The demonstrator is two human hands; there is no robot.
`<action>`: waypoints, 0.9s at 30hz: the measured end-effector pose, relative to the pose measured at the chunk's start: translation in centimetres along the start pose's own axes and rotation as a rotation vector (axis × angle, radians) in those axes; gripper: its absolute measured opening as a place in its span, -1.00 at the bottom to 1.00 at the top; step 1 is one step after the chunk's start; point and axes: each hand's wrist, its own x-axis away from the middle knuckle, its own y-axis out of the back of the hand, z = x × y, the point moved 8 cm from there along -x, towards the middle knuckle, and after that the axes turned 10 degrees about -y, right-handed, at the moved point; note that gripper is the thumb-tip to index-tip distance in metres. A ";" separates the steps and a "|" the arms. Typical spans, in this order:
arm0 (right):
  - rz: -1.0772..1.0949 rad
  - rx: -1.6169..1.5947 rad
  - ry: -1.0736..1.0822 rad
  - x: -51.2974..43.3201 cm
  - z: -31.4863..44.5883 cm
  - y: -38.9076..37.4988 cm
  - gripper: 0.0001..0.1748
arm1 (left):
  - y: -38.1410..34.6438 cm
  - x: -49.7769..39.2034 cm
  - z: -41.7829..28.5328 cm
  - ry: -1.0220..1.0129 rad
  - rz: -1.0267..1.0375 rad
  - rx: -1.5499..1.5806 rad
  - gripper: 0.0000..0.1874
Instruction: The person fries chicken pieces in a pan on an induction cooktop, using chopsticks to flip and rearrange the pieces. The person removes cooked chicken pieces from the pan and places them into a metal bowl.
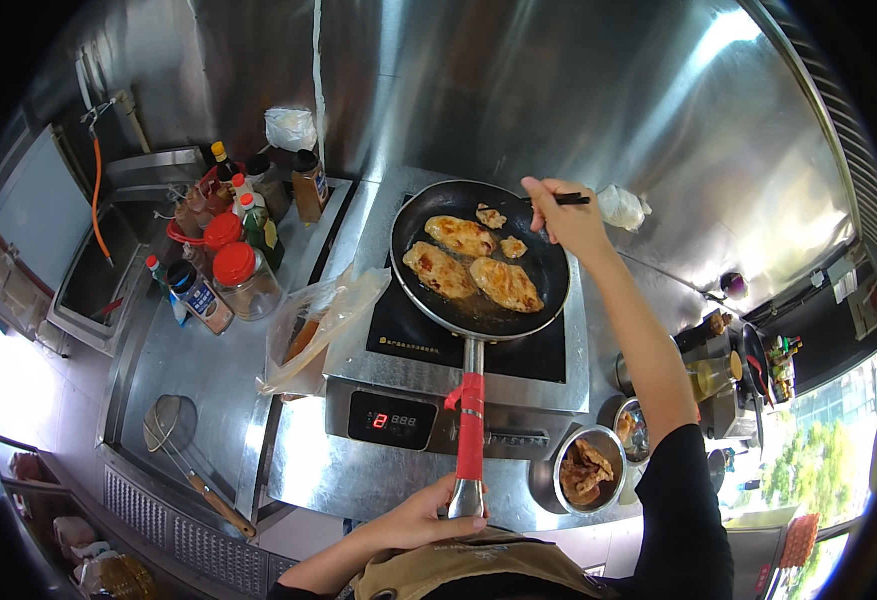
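A black frying pan (446, 180) rests on an induction cooker (408, 360) whose display is lit red. Three browned pieces of meat (438, 270) and two small bits lie in the oily pan. My left hand (431, 517) grips the metal end of the pan handle (471, 427), which is wrapped in red tape. Over the pan's upper right rim, my right hand (569, 217) holds black chopsticks (572, 199). Their tips point left, close to the small bit (491, 217) near the far side of the pan.
Left of the cooker stand a plastic bag (318, 322), red-lidded jars (243, 281) and several sauce bottles. A wood-handled strainer (172, 424) lies on the steel counter. At the right front is a steel bowl of cooked meat (588, 472). Steel walls rise behind; a sink (97, 262) is far left.
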 end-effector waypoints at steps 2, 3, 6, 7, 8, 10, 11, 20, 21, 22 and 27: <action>-0.009 0.011 -0.031 -0.5 -0.7 1.1 -0.47 | 0.0 0.0 -0.1 -0.006 -0.006 -0.006 -0.50; 0.010 -0.031 -0.032 -0.7 -1.2 1.1 -0.45 | 0.0 -0.1 0.1 0.024 -0.009 -0.007 -0.50; -0.076 -0.119 -0.059 -1.2 -3.0 1.6 -0.45 | -0.2 -0.2 0.0 0.018 0.013 0.009 -0.49; -0.099 -0.150 -0.051 -1.4 -3.5 1.9 -0.45 | -0.1 -0.2 -0.1 0.008 0.012 -0.013 -0.49; -0.120 -0.180 -0.043 -1.4 -3.9 2.2 -0.45 | -0.1 -0.2 -0.1 0.004 0.013 -0.028 -0.49; -0.198 -0.206 0.008 -1.2 -4.4 3.0 -0.45 | 0.1 -0.1 0.1 0.015 -0.001 -0.034 -0.50; -0.254 -0.202 0.052 -0.8 -4.4 3.5 -0.45 | 0.1 0.0 0.2 0.028 -0.016 -0.026 -0.50; -0.090 -0.252 0.021 3.4 -4.7 5.3 -0.45 | -0.2 -0.2 -0.3 0.049 -0.010 -0.060 -0.47; -0.061 -0.183 0.077 4.0 -4.0 5.2 -0.45 | -0.2 -0.2 -0.3 0.065 -0.013 -0.044 -0.45; -0.032 -0.115 0.147 4.8 -3.3 5.0 -0.46 | -0.2 -0.2 -0.5 0.044 -0.015 -0.061 -0.45; -0.031 -0.018 0.060 8.3 -4.6 3.7 -0.51 | -0.1 -0.2 -0.5 0.043 -0.020 -0.066 -0.47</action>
